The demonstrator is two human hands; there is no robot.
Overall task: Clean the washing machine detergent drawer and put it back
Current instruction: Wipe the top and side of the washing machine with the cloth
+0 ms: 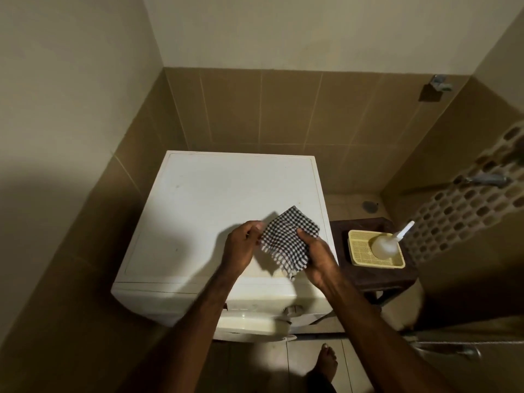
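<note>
The head view looks down on a white washing machine (226, 211) in a tiled corner. Above its top, near the front right corner, a person holds a black-and-white checked cloth (286, 245) between both hands. The left hand (241, 246) pinches the cloth's left edge with curled fingertips; the right hand (314, 255) grips the right side, thumb laid over the fabric. The cloth looks soft, light and limp, folded to a small square with a frayed white fringe hanging at the lower edge, so it is probably best taken by its edges or bunched in one palm for wiping. The detergent drawer itself cannot be made out: the machine's front panel is mostly hidden by the forearms, so where the drawer sits cannot be told. Just beside the machine's right edge, a dark stool (377, 279) carries a yellow tray (360, 256) with a pale bottle (384, 245) standing in it
</note>
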